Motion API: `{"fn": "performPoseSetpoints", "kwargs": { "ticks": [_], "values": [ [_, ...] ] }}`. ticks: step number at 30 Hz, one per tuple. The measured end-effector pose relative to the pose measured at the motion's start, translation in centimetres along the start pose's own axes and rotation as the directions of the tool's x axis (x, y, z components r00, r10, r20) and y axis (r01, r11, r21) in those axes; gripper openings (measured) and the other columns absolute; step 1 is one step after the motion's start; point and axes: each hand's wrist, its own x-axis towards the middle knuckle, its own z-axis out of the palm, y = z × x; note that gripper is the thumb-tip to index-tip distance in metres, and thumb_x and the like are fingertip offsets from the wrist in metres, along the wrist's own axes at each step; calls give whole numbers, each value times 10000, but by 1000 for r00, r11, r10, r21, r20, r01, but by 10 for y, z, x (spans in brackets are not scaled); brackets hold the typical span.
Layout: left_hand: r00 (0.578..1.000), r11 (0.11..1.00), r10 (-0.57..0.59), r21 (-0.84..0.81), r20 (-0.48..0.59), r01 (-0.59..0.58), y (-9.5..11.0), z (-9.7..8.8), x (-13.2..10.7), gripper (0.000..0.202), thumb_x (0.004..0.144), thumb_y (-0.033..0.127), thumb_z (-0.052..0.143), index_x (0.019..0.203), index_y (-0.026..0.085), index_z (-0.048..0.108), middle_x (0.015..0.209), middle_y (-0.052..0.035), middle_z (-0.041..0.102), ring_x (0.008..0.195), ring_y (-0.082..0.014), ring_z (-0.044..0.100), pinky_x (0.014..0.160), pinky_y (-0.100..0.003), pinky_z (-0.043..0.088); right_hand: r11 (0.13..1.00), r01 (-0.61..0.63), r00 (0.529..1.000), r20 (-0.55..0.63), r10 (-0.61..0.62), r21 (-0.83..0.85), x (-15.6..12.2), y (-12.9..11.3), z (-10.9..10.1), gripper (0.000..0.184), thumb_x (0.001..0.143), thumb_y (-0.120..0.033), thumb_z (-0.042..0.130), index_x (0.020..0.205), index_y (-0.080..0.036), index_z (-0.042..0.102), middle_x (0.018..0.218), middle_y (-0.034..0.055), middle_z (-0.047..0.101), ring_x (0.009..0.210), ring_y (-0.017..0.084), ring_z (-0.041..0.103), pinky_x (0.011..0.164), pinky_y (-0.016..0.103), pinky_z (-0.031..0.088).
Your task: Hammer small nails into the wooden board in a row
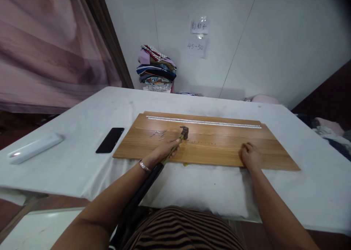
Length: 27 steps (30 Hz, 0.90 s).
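A claw hammer (pixel 184 133) with a dark metal head and a greenish and black handle is in my left hand (pixel 167 150). My fingers wrap round the handle near the head, which is over the wooden board (pixel 227 136). A row of small dark nail points (pixel 201 142) runs across the board, right of the hammer head. Several loose nails (pixel 159 133) lie on the board, left of the head. Toward the board's front right, my right hand (pixel 251 155) rests on the wood with its fingers curled in, and nothing shows in it.
Two white measuring strips (pixel 203 122) lie along the board's far side. Left of the board is a black phone (pixel 110 140), and farther left a shiny white roll (pixel 35 148). A white cloth covers the table (pixel 203 191). Folded clothes (pixel 157 68) are stacked by the wall.
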Motion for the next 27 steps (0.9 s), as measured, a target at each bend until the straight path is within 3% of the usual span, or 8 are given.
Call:
{"fn": "performPoseSetpoints", "kwargs": {
  "ticks": [4, 12, 20, 27],
  "values": [
    [997, 997, -71, 12, 12, 71, 0, 0, -2, 500, 893, 667, 633, 764, 193, 544, 553, 47, 472, 428, -72, 369, 415, -220, 260, 1000, 0, 1000, -11, 0, 10, 0, 0, 0, 399, 859, -285, 466, 1026, -191, 815, 1209, 136, 764, 1132, 280, 664, 1050, 443, 495],
    [998, 993, -60, -98, -2, 60, 13, 1, -5, 441, 868, 590, 698, 1009, 186, 592, 698, 53, 560, 425, -50, 363, 400, -203, 262, 1000, -1, 1000, 2, 1, 9, -1, -1, -2, 429, 875, -294, 436, 1040, -165, 810, 1255, 159, 747, 1155, 293, 663, 1051, 441, 494],
    [995, 995, -104, -2, 4, 104, 5, 2, -8, 510, 859, 678, 669, 770, 192, 543, 541, 54, 469, 437, -76, 367, 426, -219, 256, 1000, -9, 1000, 8, 9, 3, -1, -4, -4, 415, 873, -282, 446, 1036, -175, 813, 1242, 142, 757, 1154, 281, 666, 1063, 438, 493],
    [998, 996, -63, -61, -4, 63, 10, 0, -6, 541, 814, 676, 720, 977, 176, 593, 654, 58, 539, 417, -56, 382, 403, -211, 251, 1000, -9, 1000, 2, 9, 18, 0, -3, -3, 394, 856, -272, 462, 1019, -185, 810, 1210, 145, 757, 1134, 290, 659, 1057, 464, 496]
  ]
}}
